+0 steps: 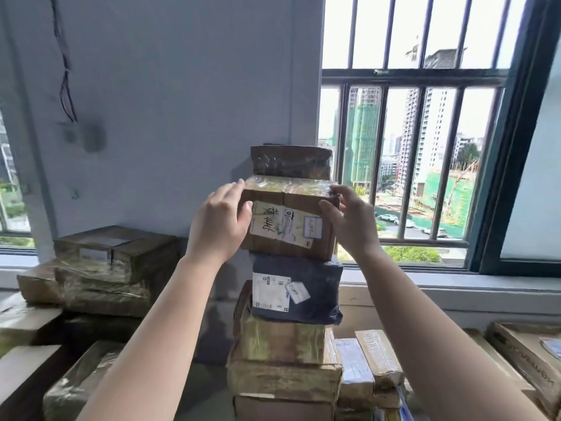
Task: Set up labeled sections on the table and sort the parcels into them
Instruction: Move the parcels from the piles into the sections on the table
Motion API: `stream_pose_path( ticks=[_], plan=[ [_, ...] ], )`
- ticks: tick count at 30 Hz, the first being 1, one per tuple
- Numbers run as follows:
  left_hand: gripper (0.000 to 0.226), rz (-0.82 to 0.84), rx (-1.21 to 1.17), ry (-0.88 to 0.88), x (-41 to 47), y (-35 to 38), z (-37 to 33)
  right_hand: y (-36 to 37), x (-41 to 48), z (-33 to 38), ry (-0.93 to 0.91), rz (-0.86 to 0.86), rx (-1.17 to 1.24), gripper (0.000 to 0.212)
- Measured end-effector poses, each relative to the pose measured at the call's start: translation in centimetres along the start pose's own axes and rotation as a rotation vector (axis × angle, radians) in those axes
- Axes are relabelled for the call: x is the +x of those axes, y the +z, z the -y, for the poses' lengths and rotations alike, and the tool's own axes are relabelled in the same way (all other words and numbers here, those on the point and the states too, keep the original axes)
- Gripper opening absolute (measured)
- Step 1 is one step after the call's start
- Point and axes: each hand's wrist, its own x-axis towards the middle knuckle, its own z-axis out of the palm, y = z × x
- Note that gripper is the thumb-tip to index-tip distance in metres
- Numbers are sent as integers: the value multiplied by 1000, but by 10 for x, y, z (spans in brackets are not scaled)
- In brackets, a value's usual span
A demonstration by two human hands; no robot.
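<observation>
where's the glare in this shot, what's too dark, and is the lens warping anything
Head view: the sky behind the barred window is blown out white. Head view: clear tape on top of the labelled cardboard box catches glare. Head view: the parcel stack on the left sits in dim shadow. Head view: the dark window frame leans, wide-angle distortion.

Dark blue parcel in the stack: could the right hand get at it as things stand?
Probably yes: the dark blue parcel shows a bare front and right side just below the right hand. But that hand grips the labelled box resting on it.
</observation>
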Motion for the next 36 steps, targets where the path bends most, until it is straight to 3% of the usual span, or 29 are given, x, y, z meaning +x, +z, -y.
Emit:
stream_pose_path(
  ticks=[7,13,18,23,25,27,30,36],
  plan=[
    [59,-85,-9,-157,-8,1,-6,-11,3,-4,74,-152,120,39],
    [76,-73,-192,-286,-13,15,-29,-13,-6,-13,165,-203,319,30],
    [83,-174,-448,-301,-3,11,-57,-12,-29,-8,287,-135,570,54],
    [59,-255,-453,-209,7,11,-65,-14,-49,-9,311,-53,747,49],
    [59,-256,-463,-184,7,12,-68,-16,-52,-9,263,-64,687,39],
    [73,-258,-414,-172,5,14,-70,-22,-50,-12,221,-116,606,28],
    [88,-253,-147,-133,4,15,-71,-34,-41,-13,166,-175,464,28],
    [63,-230,259,297,11,10,-83,-52,-18,1,-50,-188,149,32]
  ],
)
